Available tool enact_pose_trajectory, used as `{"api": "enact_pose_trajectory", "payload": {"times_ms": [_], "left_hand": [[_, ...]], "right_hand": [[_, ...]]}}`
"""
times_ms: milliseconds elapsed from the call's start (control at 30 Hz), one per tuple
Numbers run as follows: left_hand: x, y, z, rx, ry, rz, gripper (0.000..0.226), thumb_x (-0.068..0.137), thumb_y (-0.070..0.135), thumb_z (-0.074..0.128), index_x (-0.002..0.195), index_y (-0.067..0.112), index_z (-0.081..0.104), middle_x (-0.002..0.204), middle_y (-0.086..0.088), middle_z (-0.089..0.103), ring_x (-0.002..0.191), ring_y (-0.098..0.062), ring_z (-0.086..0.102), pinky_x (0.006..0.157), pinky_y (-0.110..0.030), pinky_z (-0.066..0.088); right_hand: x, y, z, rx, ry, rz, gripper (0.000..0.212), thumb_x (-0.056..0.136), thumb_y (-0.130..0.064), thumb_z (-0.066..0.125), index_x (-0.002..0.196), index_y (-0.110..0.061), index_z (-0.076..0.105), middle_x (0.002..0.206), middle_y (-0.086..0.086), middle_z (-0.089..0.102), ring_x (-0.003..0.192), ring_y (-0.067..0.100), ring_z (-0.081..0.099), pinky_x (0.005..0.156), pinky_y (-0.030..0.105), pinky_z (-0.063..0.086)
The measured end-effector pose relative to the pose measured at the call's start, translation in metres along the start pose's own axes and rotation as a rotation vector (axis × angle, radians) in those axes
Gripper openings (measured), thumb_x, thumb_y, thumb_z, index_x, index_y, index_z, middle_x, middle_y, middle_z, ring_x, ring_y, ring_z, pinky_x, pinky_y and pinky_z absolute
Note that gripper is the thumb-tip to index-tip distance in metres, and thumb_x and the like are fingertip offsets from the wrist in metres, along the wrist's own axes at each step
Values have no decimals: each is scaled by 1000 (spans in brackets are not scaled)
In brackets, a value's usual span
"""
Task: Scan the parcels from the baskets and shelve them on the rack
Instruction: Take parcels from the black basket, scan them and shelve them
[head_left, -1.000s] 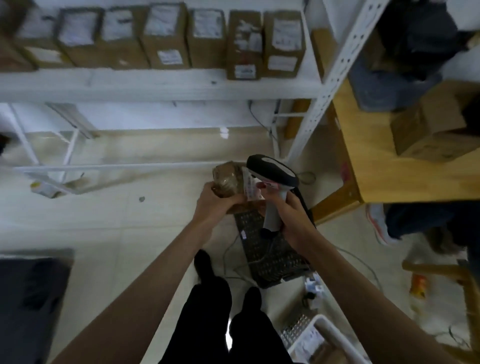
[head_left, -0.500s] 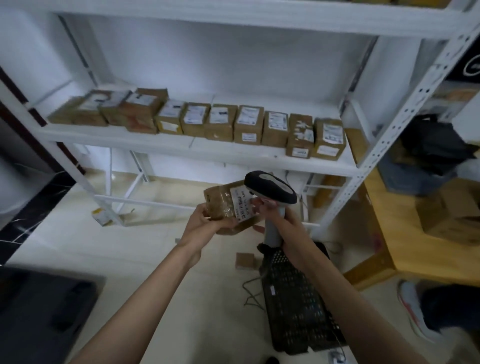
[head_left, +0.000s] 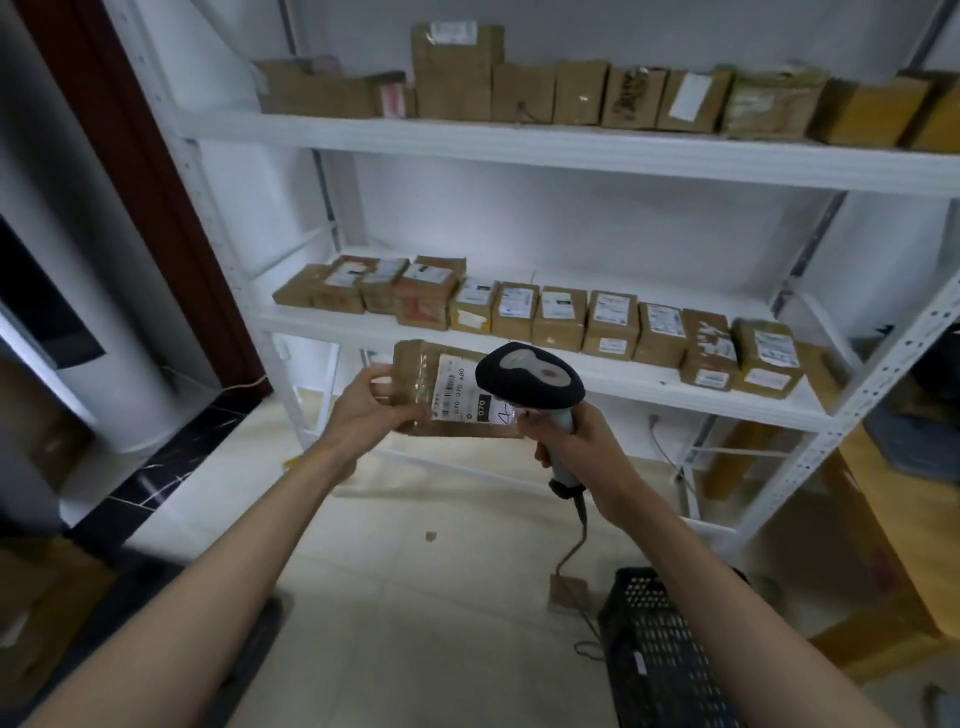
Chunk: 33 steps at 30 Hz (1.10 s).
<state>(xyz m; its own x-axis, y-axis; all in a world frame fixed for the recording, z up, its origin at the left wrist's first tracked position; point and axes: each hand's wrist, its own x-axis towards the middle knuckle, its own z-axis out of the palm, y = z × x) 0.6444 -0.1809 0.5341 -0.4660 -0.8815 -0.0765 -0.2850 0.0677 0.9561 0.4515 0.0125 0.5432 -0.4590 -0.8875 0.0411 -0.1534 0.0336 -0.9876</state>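
Note:
My left hand (head_left: 366, 402) grips the left end of a flat brown parcel (head_left: 423, 387) with a white barcode label, held level in front of the rack. My right hand (head_left: 576, 441) is closed on the grey handle of a barcode scanner (head_left: 530, 376); its black head hangs over the parcel's right end and covers part of the label. The white metal rack (head_left: 571, 150) stands just behind. A row of several brown boxes (head_left: 561, 319) fills its middle shelf, and more boxes (head_left: 582, 93) line the shelf above.
A black perforated basket (head_left: 660, 649) stands on the tiled floor at the lower right, with the scanner's cable trailing toward it. A wooden table edge (head_left: 904, 525) is at the far right. A dark red door frame (head_left: 130, 171) and a white-and-black ledge lie to the left.
The view has tilted up from the floor to the rack, bringing the upper shelf into sight. Both hands rose with the parcel and the scanner, still held together.

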Motion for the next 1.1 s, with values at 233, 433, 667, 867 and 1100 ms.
{"api": "enact_pose_trajectory", "payload": {"times_ms": [233, 433, 667, 867, 1100], "left_hand": [[23, 53, -84, 253, 45, 186, 81, 66, 14, 92, 138, 26, 56, 108, 7, 70, 88, 2, 66, 71, -12, 51], [18, 89, -128, 382, 135, 266, 76, 69, 13, 87, 137, 29, 57, 94, 24, 62, 83, 14, 55, 59, 1, 39], [19, 99, -150, 407, 151, 311, 78, 71, 25, 89, 140, 29, 53, 95, 23, 58, 87, 9, 55, 67, -9, 37], [19, 98, -158, 407, 151, 331, 79, 71, 26, 90, 141, 30, 52, 95, 24, 58, 87, 7, 56, 67, -11, 39], [15, 109, -165, 385, 138, 350, 78, 73, 23, 89, 140, 30, 52, 98, 22, 59, 88, 6, 58, 57, -4, 41]], "right_hand": [[19, -52, 38, -464, -98, -169, 23, 84, -10, 75, 100, -21, 63, 83, -11, 65, 74, 9, 61, 68, 28, 51], [32, -88, 64, -683, -158, -416, 31, 85, -16, 69, 114, -25, 63, 104, -7, 67, 95, 19, 61, 80, 40, 53], [34, -106, 78, -704, -137, -526, 32, 88, -20, 69, 113, -32, 54, 107, -9, 56, 102, 20, 58, 83, 41, 51], [29, -110, 80, -696, -125, -538, 38, 88, -22, 69, 123, -30, 56, 113, -7, 61, 104, 18, 59, 88, 48, 54], [23, -118, 83, -711, -96, -551, 43, 87, -20, 70, 128, -25, 57, 112, -9, 60, 105, 19, 60, 90, 48, 53]]}}
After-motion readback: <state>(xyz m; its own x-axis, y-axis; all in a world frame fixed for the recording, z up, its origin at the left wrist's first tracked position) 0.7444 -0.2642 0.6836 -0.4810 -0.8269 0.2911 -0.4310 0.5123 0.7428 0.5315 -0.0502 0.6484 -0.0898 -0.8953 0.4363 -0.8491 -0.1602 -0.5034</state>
